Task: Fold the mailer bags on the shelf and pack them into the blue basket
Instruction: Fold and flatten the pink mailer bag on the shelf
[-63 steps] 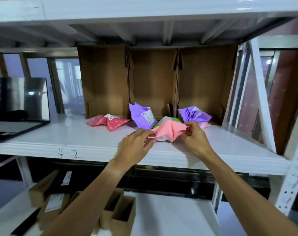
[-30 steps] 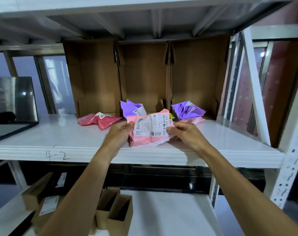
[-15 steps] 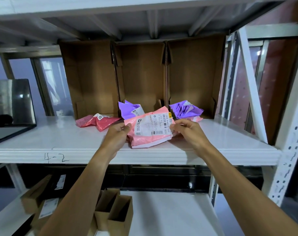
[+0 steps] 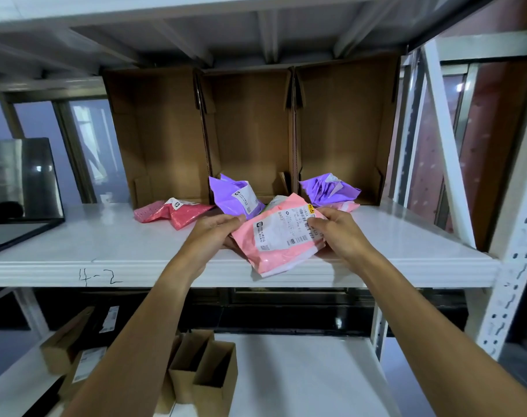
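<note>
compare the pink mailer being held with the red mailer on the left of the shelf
The pink mailer is gripped by the left hand and right hand; the red mailer lies untouched on the shelf. The pink mailer is pale and spread fairly flat, the red mailer darker and crumpled. Both carry white labels.

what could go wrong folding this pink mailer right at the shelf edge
1. The pink mailer overhangs the front lip of the shelf; if the left hand or right hand loosens its grip, it could slide off to the level below.
2. The purple mailer sits just behind the left hand, so a wide fold might knock it.
</note>
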### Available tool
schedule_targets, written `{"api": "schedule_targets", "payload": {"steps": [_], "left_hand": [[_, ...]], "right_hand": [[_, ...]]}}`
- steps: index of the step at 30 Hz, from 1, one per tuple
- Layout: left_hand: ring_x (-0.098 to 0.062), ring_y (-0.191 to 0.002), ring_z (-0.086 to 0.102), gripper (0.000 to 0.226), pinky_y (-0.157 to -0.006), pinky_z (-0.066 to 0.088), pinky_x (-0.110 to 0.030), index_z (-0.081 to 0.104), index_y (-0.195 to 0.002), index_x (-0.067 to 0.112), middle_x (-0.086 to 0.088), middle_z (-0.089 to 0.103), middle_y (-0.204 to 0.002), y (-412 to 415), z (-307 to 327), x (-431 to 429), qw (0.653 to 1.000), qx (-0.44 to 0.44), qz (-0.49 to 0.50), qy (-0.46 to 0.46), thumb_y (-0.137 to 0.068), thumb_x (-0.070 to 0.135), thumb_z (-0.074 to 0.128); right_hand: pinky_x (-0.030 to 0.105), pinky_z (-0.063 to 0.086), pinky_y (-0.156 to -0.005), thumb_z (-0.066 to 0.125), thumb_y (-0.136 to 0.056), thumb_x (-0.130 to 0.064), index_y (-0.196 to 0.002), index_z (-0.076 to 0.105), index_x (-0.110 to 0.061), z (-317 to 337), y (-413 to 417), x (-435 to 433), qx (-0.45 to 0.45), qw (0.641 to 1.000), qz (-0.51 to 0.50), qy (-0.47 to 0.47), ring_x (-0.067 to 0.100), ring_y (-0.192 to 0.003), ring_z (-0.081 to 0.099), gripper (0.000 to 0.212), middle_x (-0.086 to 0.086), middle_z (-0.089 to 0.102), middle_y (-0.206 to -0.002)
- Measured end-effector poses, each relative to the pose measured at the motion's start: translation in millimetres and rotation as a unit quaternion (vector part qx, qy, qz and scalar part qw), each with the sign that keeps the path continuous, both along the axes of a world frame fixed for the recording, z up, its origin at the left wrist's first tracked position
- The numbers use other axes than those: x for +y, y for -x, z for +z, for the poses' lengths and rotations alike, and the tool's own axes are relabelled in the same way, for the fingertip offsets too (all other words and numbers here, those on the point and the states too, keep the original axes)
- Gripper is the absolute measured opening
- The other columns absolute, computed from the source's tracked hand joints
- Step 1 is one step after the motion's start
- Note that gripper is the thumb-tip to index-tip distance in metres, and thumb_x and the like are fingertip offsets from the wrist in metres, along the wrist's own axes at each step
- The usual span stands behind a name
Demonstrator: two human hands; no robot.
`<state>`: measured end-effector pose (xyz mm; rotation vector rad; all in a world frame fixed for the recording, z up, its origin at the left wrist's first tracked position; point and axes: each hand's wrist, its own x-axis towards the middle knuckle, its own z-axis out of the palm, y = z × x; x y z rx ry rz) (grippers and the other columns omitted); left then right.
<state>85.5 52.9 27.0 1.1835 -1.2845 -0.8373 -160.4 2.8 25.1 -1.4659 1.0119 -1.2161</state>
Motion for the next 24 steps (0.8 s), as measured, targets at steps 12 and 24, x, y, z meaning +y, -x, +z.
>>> {"api": "schedule_targets", "payload": {"steps": [12, 24], "left_hand": [[-0.002, -0.076, 0.069, 0.009, -0.078, 0.050, -0.020, 0.075, -0.085, 0.017, 0.008, 0.077, -0.084, -0.8, -6.3, -8.0, 0.998, -0.065, 0.017, 0.000, -0.093, 0.018, 0.072], [-0.015, -0.080, 0.064, 0.015, -0.068, 0.043, -0.026, 0.069, -0.090, 0.012, -0.005, 0.074, -0.094, 3.7, -8.8, -12.7, 0.992, -0.107, 0.068, 0.020, -0.096, 0.026, 0.067]], "right_hand": [[0.031, 0.052, -0.063, 0.057, -0.094, -0.003, -0.114, 0.062, -0.010, 0.8, 0.1, -2.8, -0.034, 0.996, -0.075, 0.029, 0.014, -0.061, 0.060, 0.021, 0.005, 0.065, -0.073], [0.031, 0.058, -0.066, 0.057, -0.087, 0.004, -0.114, 0.064, -0.010, 5.3, -0.5, 0.8, 0.019, 0.999, -0.017, 0.033, 0.017, -0.079, 0.071, 0.031, 0.005, 0.076, -0.092]]}}
